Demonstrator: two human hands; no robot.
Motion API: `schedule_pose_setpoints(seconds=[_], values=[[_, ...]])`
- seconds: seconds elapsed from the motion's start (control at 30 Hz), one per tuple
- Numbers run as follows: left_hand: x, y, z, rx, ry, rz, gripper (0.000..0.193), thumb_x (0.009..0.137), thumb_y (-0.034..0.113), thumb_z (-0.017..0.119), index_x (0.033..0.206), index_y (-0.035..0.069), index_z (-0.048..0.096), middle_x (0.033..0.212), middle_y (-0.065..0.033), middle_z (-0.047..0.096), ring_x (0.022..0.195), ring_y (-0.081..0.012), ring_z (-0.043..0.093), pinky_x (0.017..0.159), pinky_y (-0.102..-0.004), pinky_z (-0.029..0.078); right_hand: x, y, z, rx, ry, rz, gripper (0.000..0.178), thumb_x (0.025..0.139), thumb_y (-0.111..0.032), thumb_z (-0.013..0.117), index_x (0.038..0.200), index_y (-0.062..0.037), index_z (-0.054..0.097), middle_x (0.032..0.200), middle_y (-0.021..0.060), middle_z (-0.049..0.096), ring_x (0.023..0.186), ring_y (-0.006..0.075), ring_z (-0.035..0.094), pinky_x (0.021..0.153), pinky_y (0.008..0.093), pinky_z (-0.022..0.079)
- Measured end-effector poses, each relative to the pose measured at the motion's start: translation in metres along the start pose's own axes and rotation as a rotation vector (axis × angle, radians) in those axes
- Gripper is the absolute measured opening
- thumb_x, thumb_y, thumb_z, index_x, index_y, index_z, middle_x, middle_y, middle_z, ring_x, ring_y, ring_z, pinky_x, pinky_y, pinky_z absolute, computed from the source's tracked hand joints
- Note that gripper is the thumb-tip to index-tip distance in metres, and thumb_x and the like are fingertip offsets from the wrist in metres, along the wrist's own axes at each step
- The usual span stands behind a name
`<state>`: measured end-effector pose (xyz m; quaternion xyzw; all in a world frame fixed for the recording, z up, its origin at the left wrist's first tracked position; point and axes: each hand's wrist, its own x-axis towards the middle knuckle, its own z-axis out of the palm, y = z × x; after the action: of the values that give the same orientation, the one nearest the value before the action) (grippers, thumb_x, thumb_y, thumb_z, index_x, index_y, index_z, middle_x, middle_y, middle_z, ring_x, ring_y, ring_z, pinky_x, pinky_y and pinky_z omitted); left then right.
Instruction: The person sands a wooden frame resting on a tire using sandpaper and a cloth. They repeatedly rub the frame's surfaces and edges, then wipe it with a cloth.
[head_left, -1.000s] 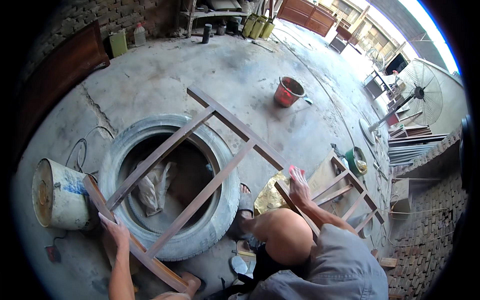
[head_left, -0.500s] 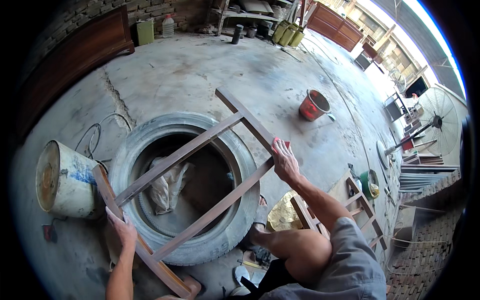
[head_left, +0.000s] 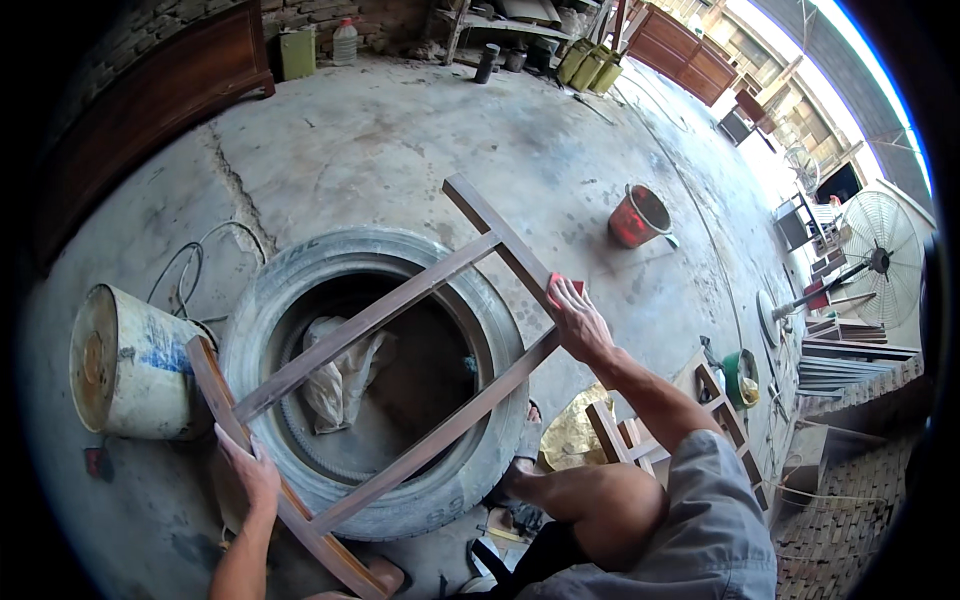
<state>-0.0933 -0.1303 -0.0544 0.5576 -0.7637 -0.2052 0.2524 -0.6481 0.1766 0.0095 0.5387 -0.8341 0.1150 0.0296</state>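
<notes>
A brown frame and a bright red pad show against a grey tyre and a floor mottled in paler and darker grey. Blue smears a cream drum; dark blotches mark a red bucket. The bag is whitish, the sheet gold, the cans olive, the sleeve grey, the panel reddish-brown.

Floor: grey, cracked
Tyre: between left hand and right hand
Drum: left of left hand
Red bucket: beyond the right hand
</notes>
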Motion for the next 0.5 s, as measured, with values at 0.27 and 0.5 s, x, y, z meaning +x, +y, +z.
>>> schedule_pose_setpoints(seconds=[0.27, 0.5], values=[[-0.003, 0.018, -0.001, -0.051, -0.02, -0.048, 0.075, 0.099, 0.006, 0.057, 0.16, -0.007, 0.016, 0.158, -0.036, 0.03, 0.148, -0.0472, 0.032, 0.124, -0.05, 0.026, -0.032, 0.017, -0.02, -0.059, -0.071, -0.034, 0.06, 0.096, -0.011, 0.059, 0.151, 0.0063, 0.042, 0.157, 0.0262, 0.043, 0.149, 0.0401, 0.038, 0.123, 0.0548, 0.03], [-0.005, 0.013, -0.011, -0.054, -0.017, -0.054, 0.076, 0.099, 0.007, 0.057, 0.161, -0.006, 0.016, 0.159, -0.0354, 0.029, 0.148, -0.0475, 0.032, 0.123, -0.0495, 0.027, 0.105, 0.002, 0.016, -0.012, 0.016, -0.121, 0.058, 0.09, -0.007, 0.061, 0.145, 0.0075, 0.047, 0.15, 0.027, 0.051, 0.145, 0.0375, 0.044, 0.122, 0.049, 0.034]])
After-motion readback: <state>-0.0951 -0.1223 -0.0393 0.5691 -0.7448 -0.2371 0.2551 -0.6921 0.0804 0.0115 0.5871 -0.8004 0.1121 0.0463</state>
